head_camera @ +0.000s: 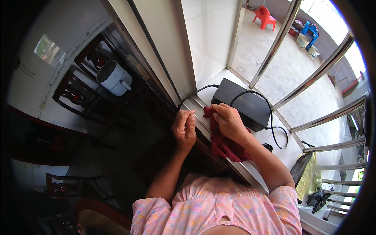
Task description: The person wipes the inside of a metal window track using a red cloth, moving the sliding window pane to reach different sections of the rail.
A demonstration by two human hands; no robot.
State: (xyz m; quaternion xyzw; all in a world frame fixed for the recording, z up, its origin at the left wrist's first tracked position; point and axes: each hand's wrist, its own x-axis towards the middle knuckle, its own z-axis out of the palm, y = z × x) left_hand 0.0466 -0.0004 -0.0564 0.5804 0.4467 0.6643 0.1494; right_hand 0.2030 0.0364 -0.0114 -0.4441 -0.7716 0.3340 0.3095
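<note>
My right hand (230, 120) pinches the top of a crumpled dark red cloth (220, 142), which hangs over the white window track (202, 119). Just behind that hand lies a black power adapter (243, 102) bearing writing, on a white tiled sill (261, 136). One black cable (196, 91) runs from the adapter over the track towards my left hand (185, 129). That hand is closed beside the track, fingers curled and thumb against them, with nothing visible in it. A second cable (271, 117) loops over the adapter's right end. A small black object (267, 147) is partly hidden by my right forearm.
Metal window bars (274, 44) edge the sill, with a red plastic chair (265, 18) outside. A sliding window frame (158, 44) rises ahead. A yellow cloth (307, 176) hangs at right. Indoors at left, a white air fryer (114, 77) stands by dark wooden chairs (75, 94).
</note>
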